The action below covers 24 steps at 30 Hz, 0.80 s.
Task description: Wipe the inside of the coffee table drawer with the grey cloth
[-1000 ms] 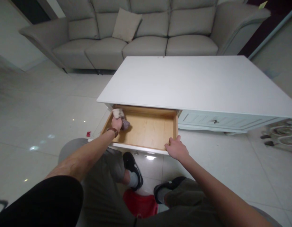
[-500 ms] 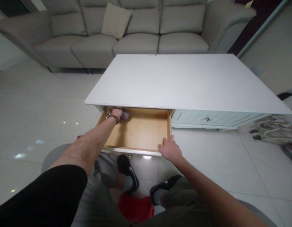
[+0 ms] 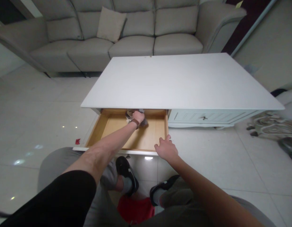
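A wooden drawer is pulled out from the left front of a white coffee table. Inside it, toward the back and right of its middle, my left hand is closed on a crumpled greyish cloth; part of the cloth lies under the hand. My right hand grips the drawer's front right corner, with the fingers over the edge.
A grey sofa with a beige cushion stands behind the table. A closed drawer with a knob is at the right. Something red lies between my feet, and a small red piece is on the floor at left.
My left hand has moved to the right inside the drawer with the cloth. My right hand stays on the corner. The view has shifted slightly.
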{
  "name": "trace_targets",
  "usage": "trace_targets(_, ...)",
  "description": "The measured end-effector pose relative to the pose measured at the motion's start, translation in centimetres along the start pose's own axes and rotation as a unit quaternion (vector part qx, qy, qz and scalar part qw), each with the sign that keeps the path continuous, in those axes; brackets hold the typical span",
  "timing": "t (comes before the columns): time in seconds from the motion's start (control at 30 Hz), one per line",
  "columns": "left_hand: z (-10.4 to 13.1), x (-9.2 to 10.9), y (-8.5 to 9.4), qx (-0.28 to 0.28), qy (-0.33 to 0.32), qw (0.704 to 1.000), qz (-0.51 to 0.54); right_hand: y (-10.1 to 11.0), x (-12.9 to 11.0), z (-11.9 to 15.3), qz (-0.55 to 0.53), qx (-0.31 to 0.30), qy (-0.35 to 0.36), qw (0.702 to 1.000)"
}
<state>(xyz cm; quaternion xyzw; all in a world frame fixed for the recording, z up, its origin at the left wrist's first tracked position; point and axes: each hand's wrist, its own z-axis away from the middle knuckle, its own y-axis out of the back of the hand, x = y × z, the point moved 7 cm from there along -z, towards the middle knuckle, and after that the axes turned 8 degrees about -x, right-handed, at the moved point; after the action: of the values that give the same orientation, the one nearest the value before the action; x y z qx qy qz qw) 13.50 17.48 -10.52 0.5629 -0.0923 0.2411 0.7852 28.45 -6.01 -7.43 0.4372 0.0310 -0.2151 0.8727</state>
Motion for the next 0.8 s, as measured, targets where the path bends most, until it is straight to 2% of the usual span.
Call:
trace_targets(0.1,3.2,4.7,-4.1,-0.034,-0.058,0.998,0.014,0.1,0.0,0.0,0.003,0.003,0.001,1.000)
trace_targets(0.17,5.3,7.8,-6.3,-0.065,-0.130,0.989,0.014,0.2,0.0,0.1,0.004,-0.003,-0.002,1.000)
trace_targets(0.23,7.0,10.2,-7.8,-0.092,-0.213,0.973,0.004,0.2,0.1,0.1,0.003,-0.011,-0.005,1.000)
trace_targets(0.3,8.0,11.4,-8.3,-0.106,-0.270,0.957,-0.018,0.3,0.1,0.1,0.003,-0.014,-0.004,1.000)
trace_targets(0.4,8.6,11.3,-7.8,-0.124,-0.320,0.937,-0.065,0.2,0.1,0.0,0.000,-0.007,-0.001,1.000)
trace_targets(0.57,10.7,9.8,-6.8,-0.161,-0.421,0.882,-0.135,0.2,0.1,-0.4,0.009,-0.004,0.004,1.000)
trace_targets(0.63,12.0,9.0,-6.8,-0.181,-0.449,0.864,-0.142,0.7,0.3,-0.6,0.026,-0.038,0.030,0.999)
trace_targets(0.7,13.2,8.1,-6.9,-0.202,-0.468,0.848,-0.141,1.6,0.8,-0.5,0.060,-0.099,0.079,0.990)
trace_targets(0.77,14.4,7.2,-7.0,-0.222,-0.477,0.838,-0.145,3.3,1.8,-0.1,0.101,-0.143,0.123,0.977)
trace_targets(0.8,15.0,6.8,-7.1,-0.232,-0.479,0.833,-0.151,4.6,2.6,0.1,0.108,-0.136,0.129,0.976)
